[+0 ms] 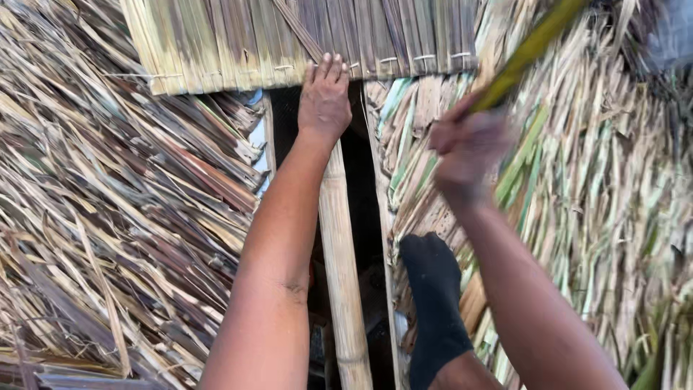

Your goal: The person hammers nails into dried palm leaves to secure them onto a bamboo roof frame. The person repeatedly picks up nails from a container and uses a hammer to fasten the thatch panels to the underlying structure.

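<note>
- Thatch panel (303, 43) of folded, stitched palm leaves lies across the top of my view, its lower edge running over a dark gap in the roof covering.
- My left hand (325, 97) lies flat on that lower edge, palm down, fingers (328, 68) stretched out and close together, pressing rather than gripping anything.
- Beneath the left wrist a pale bamboo pole (343, 274) runs down the dark gap towards me; the wrist and forearm lie along its upper part.
- My right hand (465, 148) is blurred, raised to the right of the gap, fingers curled shut round a green-yellow stalk (523, 54) that slants up and to the right, out of the picture.
- A foot in a black sock (433, 303) rests at the right edge of the gap, just beside the right forearm, on the dry leaves.
- Loose dry leaf thatch (123, 217) fills the left side in brown and tan strips; on the right the leaves (599, 188) are paler, with some green mixed in.
</note>
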